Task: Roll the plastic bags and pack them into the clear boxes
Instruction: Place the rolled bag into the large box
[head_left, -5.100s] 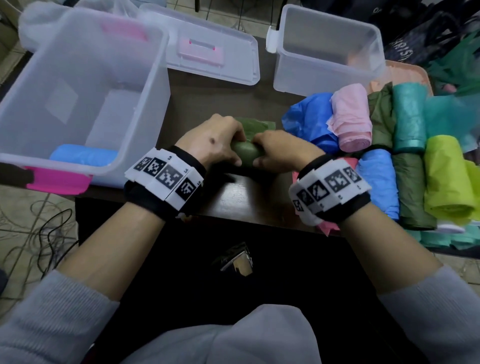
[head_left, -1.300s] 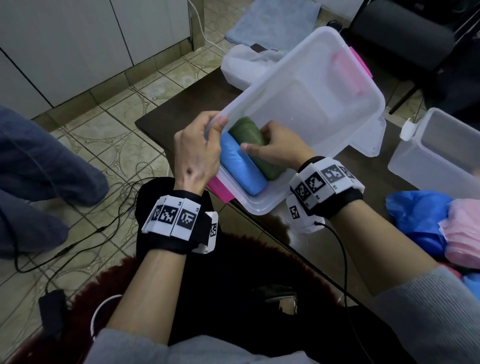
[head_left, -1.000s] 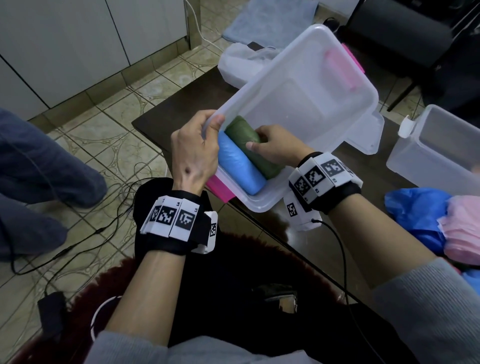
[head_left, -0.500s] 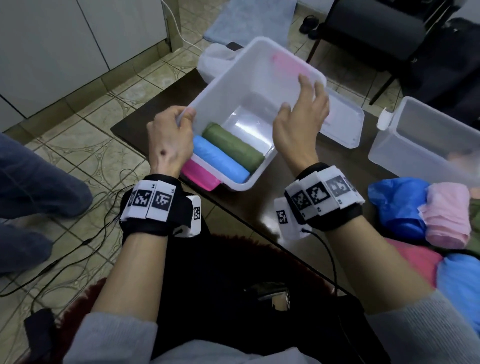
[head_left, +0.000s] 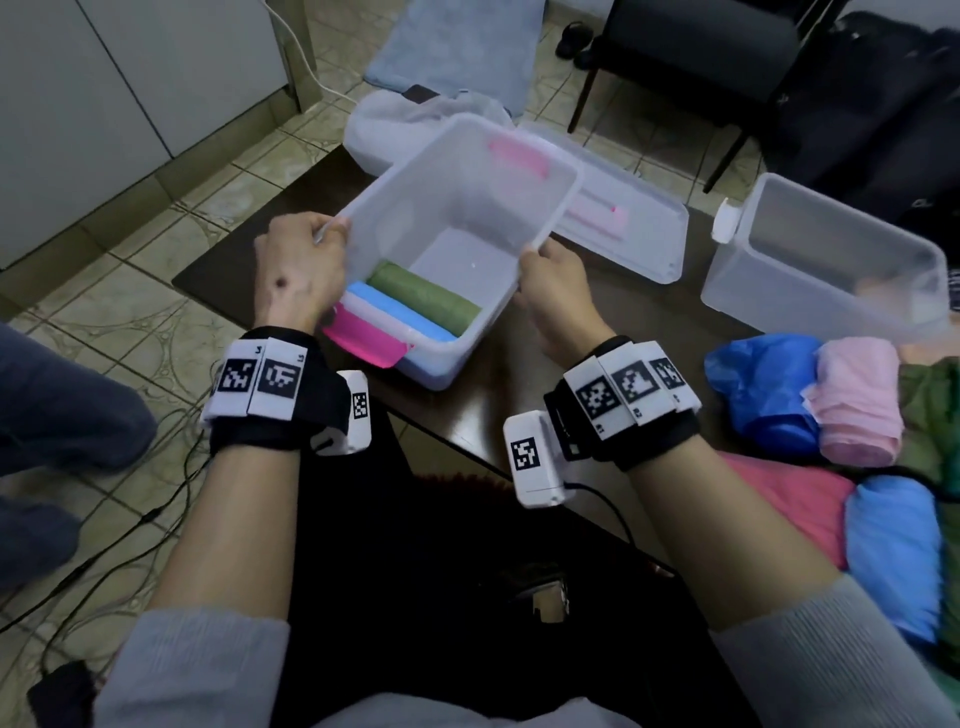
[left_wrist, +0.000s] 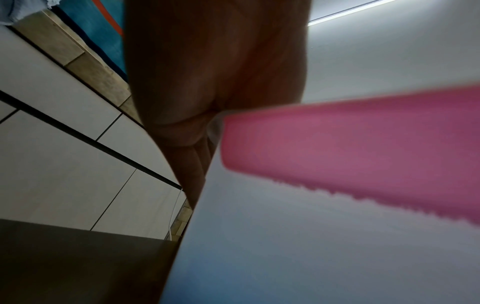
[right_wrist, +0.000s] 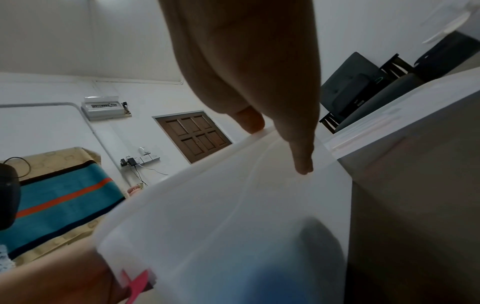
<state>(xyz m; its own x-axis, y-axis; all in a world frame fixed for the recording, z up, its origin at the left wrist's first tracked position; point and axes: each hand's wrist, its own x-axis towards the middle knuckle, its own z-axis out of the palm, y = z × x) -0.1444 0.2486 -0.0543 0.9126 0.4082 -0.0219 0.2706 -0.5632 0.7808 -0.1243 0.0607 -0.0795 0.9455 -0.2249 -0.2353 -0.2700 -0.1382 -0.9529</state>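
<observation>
At the table edge, your left hand (head_left: 298, 270) and right hand (head_left: 553, 283) each grip the clear box (head_left: 462, 208) rim, likely steadying it for packing.

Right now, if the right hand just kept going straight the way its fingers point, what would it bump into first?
The right hand already grips the rim of the clear box, fingers pointing away from the person. Going straight on, it would probably just push that box wall; beyond it lies the flat lid, though depth is hard to judge.
</observation>
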